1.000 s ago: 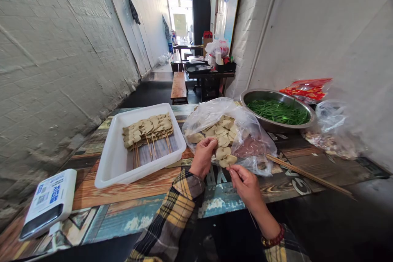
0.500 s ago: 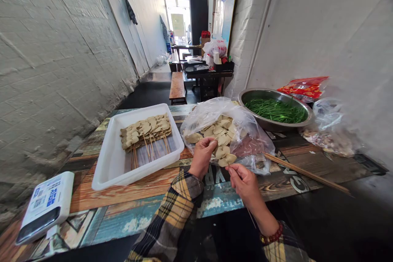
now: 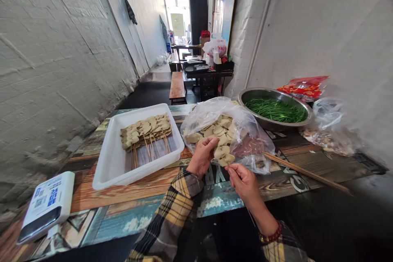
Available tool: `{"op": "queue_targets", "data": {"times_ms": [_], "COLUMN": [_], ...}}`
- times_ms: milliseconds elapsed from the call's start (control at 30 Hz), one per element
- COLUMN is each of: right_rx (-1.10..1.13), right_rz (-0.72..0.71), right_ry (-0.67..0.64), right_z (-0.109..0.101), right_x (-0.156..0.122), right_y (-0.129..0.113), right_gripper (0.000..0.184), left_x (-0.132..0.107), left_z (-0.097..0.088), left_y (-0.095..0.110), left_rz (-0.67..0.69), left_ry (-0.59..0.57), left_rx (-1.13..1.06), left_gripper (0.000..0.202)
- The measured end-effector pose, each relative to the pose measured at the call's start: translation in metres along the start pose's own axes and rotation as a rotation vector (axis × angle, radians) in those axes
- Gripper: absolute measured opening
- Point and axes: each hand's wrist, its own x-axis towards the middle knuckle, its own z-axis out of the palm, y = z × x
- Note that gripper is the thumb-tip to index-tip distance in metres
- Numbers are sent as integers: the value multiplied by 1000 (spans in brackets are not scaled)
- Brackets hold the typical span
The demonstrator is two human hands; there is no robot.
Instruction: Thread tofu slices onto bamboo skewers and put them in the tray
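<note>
My right hand (image 3: 245, 181) is closed around a thin wooden skewer (image 3: 252, 217), whose lower end shows beneath the wrist. Threaded near its top are a few flat beige slices (image 3: 227, 159). Just left of them, my left hand (image 3: 202, 156) pinches a beige slice (image 3: 215, 141) between thumb and fingers; its fingertips partly cover it. Behind both hands lies an open clear plastic bag (image 3: 254, 133) with many loose beige slices (image 3: 223, 126) in it. A white plastic tray (image 3: 106, 159) at the left holds finished-looking skewers of slices (image 3: 145, 129), stacked in a row.
Bare wooden skewers (image 3: 307, 172) lie in a bundle at the right. Behind them stand a steel bowl (image 3: 273, 123) of green chives (image 3: 274, 110), a red packet (image 3: 303, 86) and a knotted clear bag (image 3: 330, 127). A white payment device (image 3: 46, 206) sits at the table's left end.
The left fingers have shifted very slightly at the slice, and the threaded slices have moved slightly left. The right hand keeps its grip on the skewer, almost still.
</note>
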Motion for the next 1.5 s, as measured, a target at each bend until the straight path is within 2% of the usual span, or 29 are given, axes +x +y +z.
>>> {"op": "queue_targets", "data": {"times_ms": [133,233,400,567,633,767,867,1000,1100,1267,1400,1500], "right_rx": [-48,-93,-172,-226,-243,-272,-271,-157,-88,-231,-362,-395], "right_rz": [-49,-72,-95,-123,-124,-124,-103,-55,-55,-139,-303,-395], "right_ry": [-9,-13,0,13,13,30,90,217,218,174,152,112], "right_z": [-1,-1,0,0,1,1,0,-5,-6,-1,-1,-3], "right_x": [0,-1,-2,-2,-2,-3,-2,7,19,37,40,40], "right_y": [0,-2,-9,-15,-16,-15,-12,-15,-21,-29,-36,-38], "right_gripper": [34,35,32,30,30,30,30,37,40,33,21,18], "left_x": [-2,-3,-3,0,0,0,-1,-1,0,-1,-2,-2], "left_z": [-1,0,2,3,3,3,4,5,6,5,5,6], "left_y": [4,7,5,-4,-5,-4,-2,-3,-5,-6,-6,-6], "left_rz": [-17,-11,54,146,160,120,83,105,133,174,225,210], "left_ry": [-76,-81,-7,164,195,167,114,104,111,117,131,122], "left_rx": [30,44,85,155,159,117,108,159,184,230,315,323], "left_gripper": [36,39,41,40,41,43,40,36,34,31,27,26]}}
